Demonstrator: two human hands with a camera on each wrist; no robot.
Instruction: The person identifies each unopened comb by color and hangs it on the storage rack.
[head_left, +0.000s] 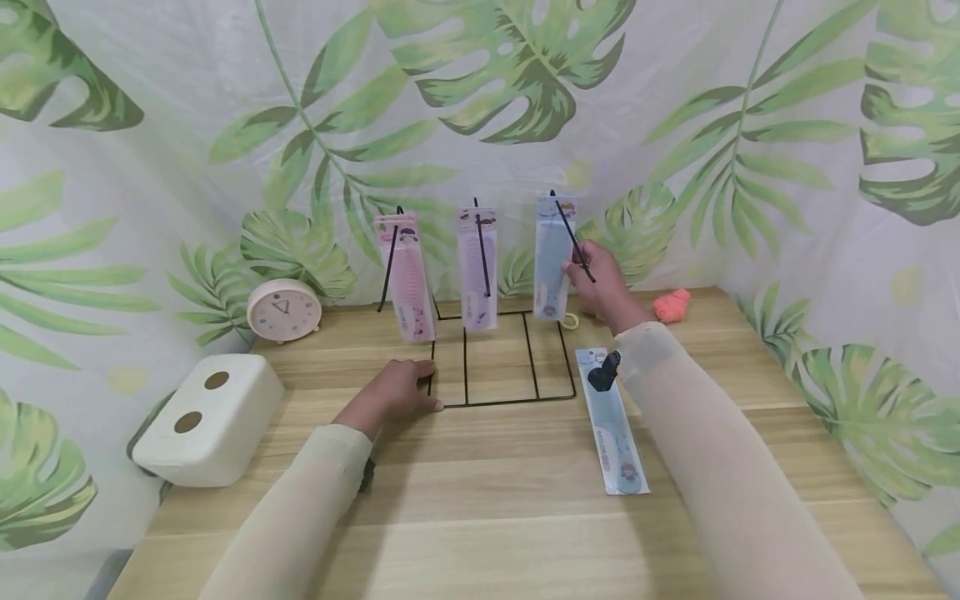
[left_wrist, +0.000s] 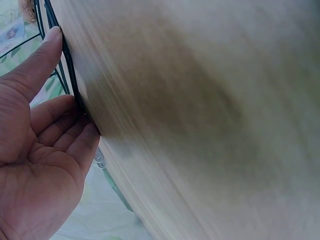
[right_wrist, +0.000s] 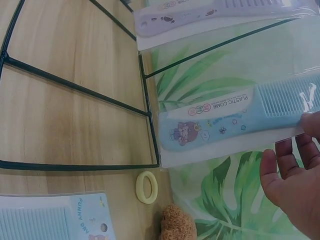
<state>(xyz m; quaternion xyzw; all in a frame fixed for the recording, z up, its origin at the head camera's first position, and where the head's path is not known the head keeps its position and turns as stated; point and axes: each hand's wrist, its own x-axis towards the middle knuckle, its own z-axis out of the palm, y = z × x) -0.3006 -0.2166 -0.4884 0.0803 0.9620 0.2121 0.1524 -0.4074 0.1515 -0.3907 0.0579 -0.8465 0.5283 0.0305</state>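
Observation:
A black wire rack [head_left: 465, 402] stands on the table with three hooks raised over its base. My left hand [head_left: 393, 390] rests at the front left corner of that base, thumb and fingers spread along the wire [left_wrist: 70, 57]. On the right-hand hook hangs a blue plastic comb [head_left: 550, 258] in a clear pack. The right hand [head_left: 600, 283] pinches this pack by its side edge, thumb in front; some fingers are hidden in the head view. Packed pink combs [head_left: 408, 279] hang on the left hook, purple ones [head_left: 477, 271] on the middle hook.
Another packed blue comb [head_left: 615, 442] lies on the table under the right forearm. Behind it are a yellow ring [head_left: 571, 321] and an orange-red bundle [head_left: 671, 306]. At left stand a round clock [head_left: 283, 311] and a white box [head_left: 206, 421] with two holes. A leaf-patterned curtain [head_left: 480, 92] hangs behind.

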